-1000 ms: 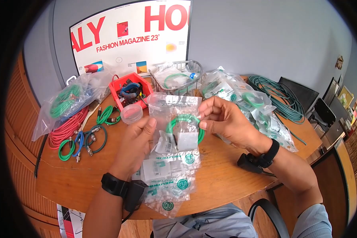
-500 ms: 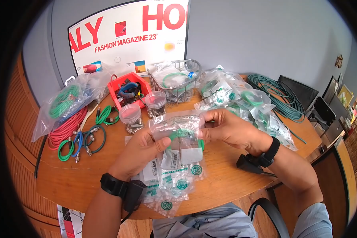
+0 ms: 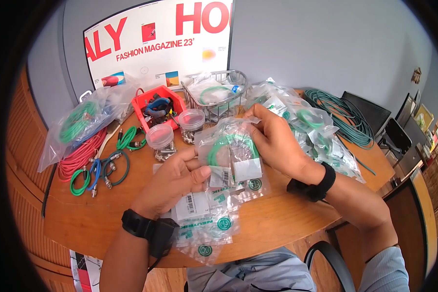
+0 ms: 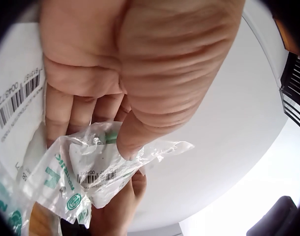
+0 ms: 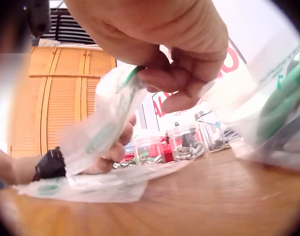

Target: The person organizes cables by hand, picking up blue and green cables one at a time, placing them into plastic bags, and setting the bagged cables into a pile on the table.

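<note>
A clear plastic bag (image 3: 231,158) with a coiled green cable and white labels is held up over the table. My right hand (image 3: 284,146) pinches its top right edge. At its lower left, my left hand (image 3: 168,187) has the thumb over the plastic and the fingers behind; in the left wrist view the thumb of my left hand (image 4: 140,73) presses the bag (image 4: 98,167). The right wrist view shows my right hand (image 5: 164,54) gripping the bag's edge (image 5: 110,113). Below lie flat printed bags (image 3: 204,228) on the table.
On the table (image 3: 107,219) stand two clear jars of metal connectors (image 3: 160,138), a red bin of tools (image 3: 158,107) and a wire basket (image 3: 216,95). Bagged cables (image 3: 297,121) lie to the right, loose cables (image 3: 82,155) to the left, and a dark green coil (image 3: 340,117) behind right.
The bag first came down from in front of the jars, then my right hand moved up, raising and tilting its top. My left hand stays at its left side, its fingers more spread.
</note>
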Motion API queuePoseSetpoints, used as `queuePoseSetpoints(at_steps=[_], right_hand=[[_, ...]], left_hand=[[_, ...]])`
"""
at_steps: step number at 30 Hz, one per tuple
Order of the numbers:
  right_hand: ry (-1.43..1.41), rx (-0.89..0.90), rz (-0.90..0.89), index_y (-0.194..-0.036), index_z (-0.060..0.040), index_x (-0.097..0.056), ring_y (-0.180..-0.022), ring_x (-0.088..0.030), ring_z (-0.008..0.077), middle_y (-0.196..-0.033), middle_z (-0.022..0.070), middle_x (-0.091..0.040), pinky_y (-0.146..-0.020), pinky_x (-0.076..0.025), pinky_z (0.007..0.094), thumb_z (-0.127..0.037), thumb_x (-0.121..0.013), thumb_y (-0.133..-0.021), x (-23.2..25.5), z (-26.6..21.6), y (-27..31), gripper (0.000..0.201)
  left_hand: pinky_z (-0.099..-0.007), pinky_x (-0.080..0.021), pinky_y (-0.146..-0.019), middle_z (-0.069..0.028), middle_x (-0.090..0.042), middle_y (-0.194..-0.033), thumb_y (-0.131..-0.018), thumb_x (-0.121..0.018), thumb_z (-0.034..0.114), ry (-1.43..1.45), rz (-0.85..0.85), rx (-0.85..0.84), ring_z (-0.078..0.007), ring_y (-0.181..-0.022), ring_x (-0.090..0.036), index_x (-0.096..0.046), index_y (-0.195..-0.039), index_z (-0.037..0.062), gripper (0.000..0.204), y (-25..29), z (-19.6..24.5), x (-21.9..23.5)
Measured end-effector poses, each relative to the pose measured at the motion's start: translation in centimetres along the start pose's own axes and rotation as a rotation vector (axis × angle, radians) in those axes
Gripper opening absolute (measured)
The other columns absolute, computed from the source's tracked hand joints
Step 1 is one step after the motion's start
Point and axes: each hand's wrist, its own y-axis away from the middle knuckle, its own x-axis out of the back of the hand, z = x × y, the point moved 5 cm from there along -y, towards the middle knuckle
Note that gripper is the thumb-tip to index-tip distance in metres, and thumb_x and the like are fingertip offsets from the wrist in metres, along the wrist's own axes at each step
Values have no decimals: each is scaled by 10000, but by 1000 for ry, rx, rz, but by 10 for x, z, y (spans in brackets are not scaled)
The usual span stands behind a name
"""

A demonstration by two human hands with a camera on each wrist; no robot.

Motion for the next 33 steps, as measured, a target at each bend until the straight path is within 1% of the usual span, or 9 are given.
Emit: queuePoseSetpoints(at_steps=[3,5,10,11,12,20,25,30,33], right_hand=[[116,29,-50,-1014,20,-584,-606,-587,290,-666,177,-583,-600,-466,395,-41,-600,-932,2,-10,-2,103],[59,18,-46,-1018,19,-586,-612,-595,298,-671,180,-588,-600,-468,399,-37,-600,-929,-2,2,-5,106],[50,-18,74,-1017,21,-593,-622,-613,291,-680,179,-601,-600,-475,392,-24,-604,-918,1,-8,-6,109],[85,56,67,-1050,16,-591,-680,-604,197,-765,129,-624,-625,-481,332,13,-577,-934,-1,-13,-6,117],[120,131,61,-1084,12,-589,-738,-596,102,-850,79,-646,-650,-486,272,50,-549,-951,-2,-17,-5,144],[-26,-41,-50,-1143,9,-562,-797,-601,100,-978,67,-637,-692,-499,255,47,-527,-971,-15,-7,-2,180],[19,45,-30,-1201,2,-528,-787,-576,61,-959,48,-632,-664,-479,230,15,-514,-995,-7,-24,0,207],[-238,-188,-136,-1231,-29,-517,-773,-547,34,-919,11,-628,-636,-444,213,-115,-538,-1038,-2,-6,-1,213],[-322,-244,-174,-1241,-29,-518,-857,-552,43,-989,19,-631,-708,-468,239,-211,-577,-1036,-5,-10,0,280]], left_hand=[[-223,-503,-793,-32,-671,-1177,-988,-644,174,-12,-10,45,-61,-976,-613,-505,-1384,44,439,0,-4,4],[-403,-570,-939,-102,-637,-1268,-993,-630,159,-11,-14,73,-204,-1127,-653,-522,-1337,17,387,1,-6,5],[-448,-557,-968,-119,-639,-1277,-991,-637,172,12,-84,26,-236,-1161,-644,-512,-1358,10,420,1,1,-8],[-459,-551,-978,-121,-638,-1280,-990,-640,178,-16,-88,11,-240,-1163,-643,-510,-1364,10,430,1,2,-8],[-459,-551,-978,-121,-638,-1280,-990,-640,178,-15,-89,12,-240,-1163,-643,-510,-1364,10,430,1,1,-8],[-380,-551,-977,-69,-662,-1222,-993,-630,194,-106,-113,82,-154,-1099,-656,-547,-1328,12,390,6,4,-10],[-393,-569,-949,-91,-659,-1223,-991,-616,148,-48,-49,33,-180,-1085,-662,-551,-1306,0,354,3,1,-5],[-405,-586,-927,-124,-652,-1236,-988,-585,86,-21,20,10,-206,-1087,-667,-507,-1335,-16,370,-3,-6,6],[-308,-573,-854,-39,-664,-1174,-987,-596,124,-54,72,8,-99,-1029,-649,-579,-1283,25,313,-3,-6,9]])
